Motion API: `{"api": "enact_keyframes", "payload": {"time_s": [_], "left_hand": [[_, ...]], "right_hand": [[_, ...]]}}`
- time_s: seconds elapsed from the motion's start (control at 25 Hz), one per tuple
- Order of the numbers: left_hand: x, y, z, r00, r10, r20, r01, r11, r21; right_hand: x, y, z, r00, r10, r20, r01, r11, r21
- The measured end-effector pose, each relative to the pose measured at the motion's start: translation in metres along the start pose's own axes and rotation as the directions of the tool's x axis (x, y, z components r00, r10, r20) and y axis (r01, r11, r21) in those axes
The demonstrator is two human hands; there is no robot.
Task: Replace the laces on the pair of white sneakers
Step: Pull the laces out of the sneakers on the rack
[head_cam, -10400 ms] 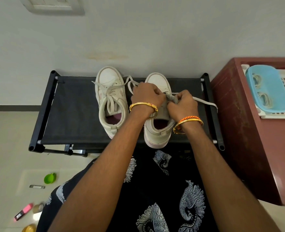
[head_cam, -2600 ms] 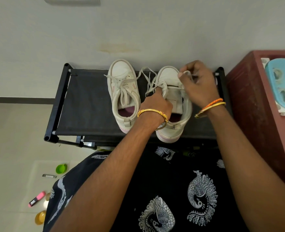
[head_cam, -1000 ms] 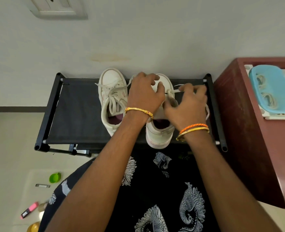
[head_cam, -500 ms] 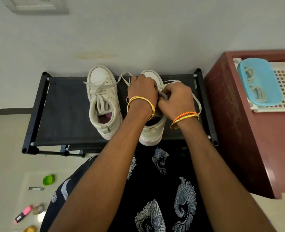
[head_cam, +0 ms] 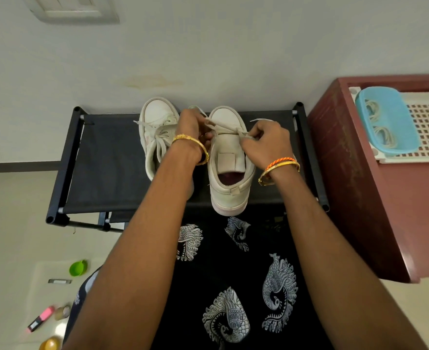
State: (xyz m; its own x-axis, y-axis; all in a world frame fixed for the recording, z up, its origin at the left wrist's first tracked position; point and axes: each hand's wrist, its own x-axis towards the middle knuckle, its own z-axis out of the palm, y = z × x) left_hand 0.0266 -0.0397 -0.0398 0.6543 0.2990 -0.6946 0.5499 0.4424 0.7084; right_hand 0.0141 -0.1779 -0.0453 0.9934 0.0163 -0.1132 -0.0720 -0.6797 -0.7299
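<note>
Soft, even indoor light, faint shadows, sharp focus, wide-angle bending at edges.

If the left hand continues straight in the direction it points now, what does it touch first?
Probably the wall behind the rack: the left hand, pinching the lace, points between both sneaker toes. Depth is unclear.

Both hands are working the right white leather sneaker (head_cam: 230, 157) on the black fabric rack (head_cam: 107, 168): left hand (head_cam: 192, 128) and right hand (head_cam: 267, 142) are each pinching its off-white flat lace (head_cam: 224, 127).
</note>
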Motion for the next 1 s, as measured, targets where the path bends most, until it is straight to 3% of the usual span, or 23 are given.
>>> {"api": "enact_keyframes", "payload": {"time_s": [0.08, 0.16, 0.2, 0.28, 0.36, 0.56, 0.72, 0.8, 0.92, 1.0], "left_hand": [[0.001, -0.002, -0.001, 0.999, 0.036, -0.006, -0.036, 0.998, 0.054], [-0.004, -0.005, 0.002, 0.978, 0.209, 0.002, -0.202, 0.941, 0.272], [-0.005, -0.007, 0.005, 0.944, 0.325, 0.049, -0.315, 0.852, 0.419], [-0.002, -0.014, 0.007, 0.873, 0.446, 0.198, -0.439, 0.541, 0.718], [0.003, -0.016, 0.012, 0.841, 0.474, 0.260, -0.440, 0.321, 0.839], [0.003, -0.018, 0.024, 0.824, 0.524, 0.215, -0.345, 0.164, 0.924], [0.007, -0.017, 0.017, 0.870, 0.434, 0.233, -0.389, 0.317, 0.865], [0.001, -0.010, 0.012, 0.914, 0.331, 0.233, -0.384, 0.526, 0.759], [-0.015, 0.002, 0.000, 0.952, 0.220, 0.213, -0.297, 0.830, 0.471], [-0.015, 0.008, -0.014, 0.942, 0.198, 0.270, -0.247, 0.956, 0.161]], "right_hand": [[0.000, -0.002, 0.002, 1.000, 0.029, 0.004, -0.029, 1.000, -0.007], [0.000, -0.005, 0.003, 0.999, 0.035, -0.026, -0.036, 0.999, -0.020], [-0.002, -0.005, 0.004, 0.999, 0.031, -0.032, -0.032, 0.999, -0.032], [-0.005, -0.005, 0.007, 1.000, 0.022, -0.009, -0.022, 0.998, -0.057], [-0.007, -0.004, 0.011, 0.999, 0.031, 0.017, -0.030, 0.997, -0.066], [-0.009, -0.004, 0.013, 0.998, 0.031, -0.061, -0.034, 0.998, -0.050], [-0.013, -0.005, 0.014, 0.993, 0.052, -0.107, -0.056, 0.998, -0.031], [-0.015, -0.006, 0.014, 0.990, 0.070, -0.126, -0.075, 0.996, -0.039], [-0.016, -0.008, 0.012, 0.987, 0.103, -0.125, -0.110, 0.992, -0.054], [-0.015, -0.009, 0.009, 0.989, 0.131, -0.069, -0.136, 0.988, -0.074]]}}
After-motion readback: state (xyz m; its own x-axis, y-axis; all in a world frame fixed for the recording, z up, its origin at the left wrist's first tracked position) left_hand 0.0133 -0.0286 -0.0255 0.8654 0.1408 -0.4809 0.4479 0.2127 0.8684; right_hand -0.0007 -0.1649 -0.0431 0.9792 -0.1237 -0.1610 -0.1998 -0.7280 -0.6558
